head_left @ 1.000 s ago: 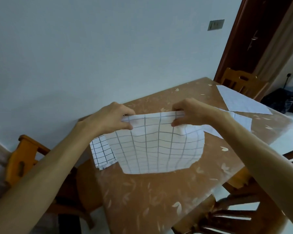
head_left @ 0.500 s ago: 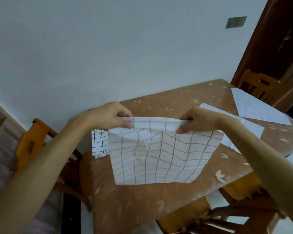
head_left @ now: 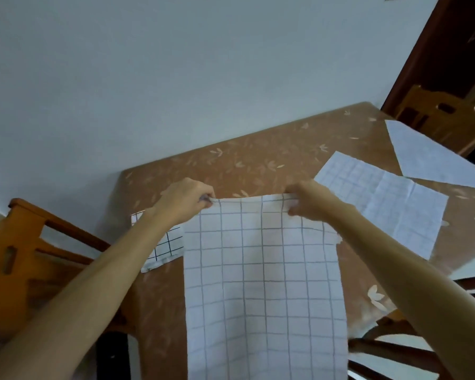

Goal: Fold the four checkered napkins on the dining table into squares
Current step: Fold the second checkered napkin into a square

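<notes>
I hold a white napkin with a grey grid (head_left: 261,283) by its top edge. My left hand (head_left: 185,197) pinches its top left corner and my right hand (head_left: 310,200) pinches the top right corner. The cloth hangs down long and flat in front of the brown dining table (head_left: 258,160), past its near edge. A small folded napkin with a black grid (head_left: 163,249) lies on the table under my left forearm. Two more napkins lie spread out on the right: one (head_left: 381,204) just beyond my right hand, another (head_left: 433,157) at the far right.
A wooden chair (head_left: 17,259) stands at the table's left side, another (head_left: 433,111) at the far right corner near a dark door frame (head_left: 433,45). Dark chair rails (head_left: 395,349) show at the lower right. A pale wall rises behind the table.
The held napkin has been lifted and now hangs long and straight, no longer bunched on the table. The view has swung left and closer to the table.
</notes>
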`<state>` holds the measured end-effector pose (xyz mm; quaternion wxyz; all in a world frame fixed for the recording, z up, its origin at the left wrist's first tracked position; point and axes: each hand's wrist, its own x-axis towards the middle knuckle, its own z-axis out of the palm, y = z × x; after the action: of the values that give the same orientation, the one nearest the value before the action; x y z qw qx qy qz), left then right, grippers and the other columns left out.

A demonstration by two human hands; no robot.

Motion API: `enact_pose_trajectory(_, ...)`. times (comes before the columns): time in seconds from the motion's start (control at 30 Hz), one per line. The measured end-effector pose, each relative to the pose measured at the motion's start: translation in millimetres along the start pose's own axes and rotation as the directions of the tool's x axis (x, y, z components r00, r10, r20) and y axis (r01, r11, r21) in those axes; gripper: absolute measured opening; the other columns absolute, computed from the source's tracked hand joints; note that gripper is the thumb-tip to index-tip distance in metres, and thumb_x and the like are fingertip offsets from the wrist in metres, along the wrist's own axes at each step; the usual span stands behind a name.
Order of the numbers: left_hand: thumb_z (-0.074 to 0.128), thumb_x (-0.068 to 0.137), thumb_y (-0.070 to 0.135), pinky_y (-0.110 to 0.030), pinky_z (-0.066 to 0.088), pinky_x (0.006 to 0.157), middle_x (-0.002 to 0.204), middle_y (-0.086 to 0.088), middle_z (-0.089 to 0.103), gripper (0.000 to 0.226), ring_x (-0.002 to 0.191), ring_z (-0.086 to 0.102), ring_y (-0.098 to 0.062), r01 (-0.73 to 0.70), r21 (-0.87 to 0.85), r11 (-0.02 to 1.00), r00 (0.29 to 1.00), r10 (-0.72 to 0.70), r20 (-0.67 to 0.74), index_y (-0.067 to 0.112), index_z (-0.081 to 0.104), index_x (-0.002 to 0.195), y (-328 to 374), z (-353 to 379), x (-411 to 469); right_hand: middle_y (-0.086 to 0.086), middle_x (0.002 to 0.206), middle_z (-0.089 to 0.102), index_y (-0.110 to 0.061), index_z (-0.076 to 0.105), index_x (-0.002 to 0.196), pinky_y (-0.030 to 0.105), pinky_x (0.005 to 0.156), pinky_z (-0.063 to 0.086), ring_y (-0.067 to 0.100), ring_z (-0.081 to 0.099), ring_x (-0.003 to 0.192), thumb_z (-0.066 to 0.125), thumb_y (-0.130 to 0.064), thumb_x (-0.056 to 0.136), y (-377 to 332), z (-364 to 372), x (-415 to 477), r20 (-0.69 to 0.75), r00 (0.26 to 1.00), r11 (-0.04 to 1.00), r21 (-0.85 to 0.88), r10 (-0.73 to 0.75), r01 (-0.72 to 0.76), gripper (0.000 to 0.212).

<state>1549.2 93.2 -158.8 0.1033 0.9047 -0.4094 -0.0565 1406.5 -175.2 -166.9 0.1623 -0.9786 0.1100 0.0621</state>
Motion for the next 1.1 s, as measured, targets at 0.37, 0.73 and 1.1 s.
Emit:
enact_pose_trajectory(0.37, 0.067, 0.088, 0.018, -0.035, 0.051, 0.061, 0.088, -0.001, 0.063, 0.006, 0.084, 0.065, -0.026, -0.052, -0.1, 0.994, 0.997, 0.046, -0.067, 0.02, 0.073, 0.09, -49, 102, 53, 0.0, 0.086, 0.064, -0.017, 0.068, 0.089, 0.038, 0.062, 0.052, 0.023, 0.06, 0.079, 0.055, -0.004, 0.085, 41, 82, 66, -0.077, 0.992, 0.995, 0.012, 0.1, -0.099, 0.018)
enact_pose_trajectory(0.73, 0.071, 0.077, 0.008, -0.014, 0.033, 0.058, 0.082, 0.004, 0.063, 0.015, 0.08, 0.055, -0.012, -0.107, -0.175, 0.979, 0.993, 0.096, -0.069, 0.02, 0.073, 0.087, -30, 124, 23, -0.004, 0.086, 0.061, -0.015, 0.071, 0.088, 0.03, 0.059, 0.047, 0.012, 0.053, 0.076, 0.065, 0.001, 0.077, 54, 104, 30, -0.175, 0.984, 0.995, 0.075, -0.046, 0.06, 0.021)
enact_pose_trajectory(1.1, 0.058, 0.09, 0.019, -0.027, 0.047, 0.074, 0.104, 0.002, 0.056, 0.018, 0.107, 0.051, -0.017, -0.029, 0.051, 0.998, 0.953, 0.012, 0.303, 0.021, 0.065, 0.107, -8, 199, -29, 0.002, 0.113, 0.064, -0.02, 0.07, 0.113, 0.032, 0.083, 0.05, 0.023, 0.059, 0.105, 0.055, -0.007, 0.089, 68, 200, -37, 0.065, 0.993, 0.995, 0.021, 0.095, -0.096, 0.031)
